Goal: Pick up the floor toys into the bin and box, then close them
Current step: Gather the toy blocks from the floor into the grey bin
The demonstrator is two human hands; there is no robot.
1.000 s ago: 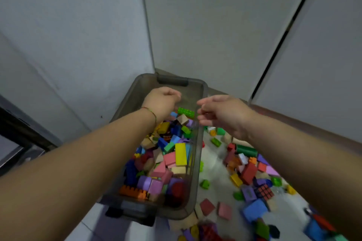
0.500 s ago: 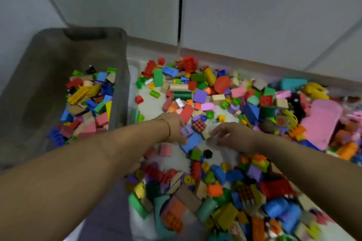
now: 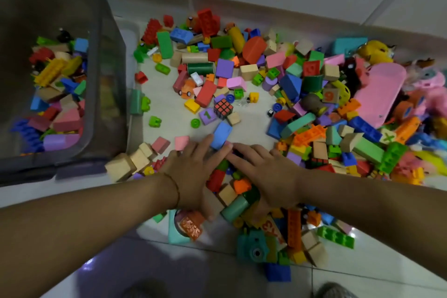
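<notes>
The spread of loose multicoloured plastic and wooden building blocks (image 3: 285, 84) covered most of the pale tiled floor (image 3: 169, 113), thickest toward the right and along the white wall base, with a bare patch of tile in the middle. At the left stood the translucent grey plastic storage bin (image 3: 96, 80), open-topped, its bottom part-filled with mixed blocks. A flat pink oval plastic board (image 3: 382, 94) lay at the far right of the heap, tilted among the toys.

Both bare forearms reached in from the lower edge and met at the near edge of the pile. The left hand (image 3: 191, 169), with a thin thread bracelet (image 3: 175, 187) at the wrist, lay palm down, fingers (image 3: 205, 145) extended and loosely spread; the fingertips touched the near edge of a blue rectangular foam block (image 3: 221, 134). The right hand (image 3: 268, 172) lay palm down just beside it, fingers (image 3: 239, 155) stretched toward the left hand, pressed flat over a cluster of small bricks. Between and under the two palms sat an orange brick (image 3: 242, 185), a red brick (image 3: 215, 180) and a teal wooden cylinder (image 3: 234, 208). Neither hand had closed around anything; both rested spread on top of the pieces. A small dark puzzle cube with red and orange stickers (image 3: 223, 108) sat on the tile beyond the blue block, apart from both hands.
</notes>
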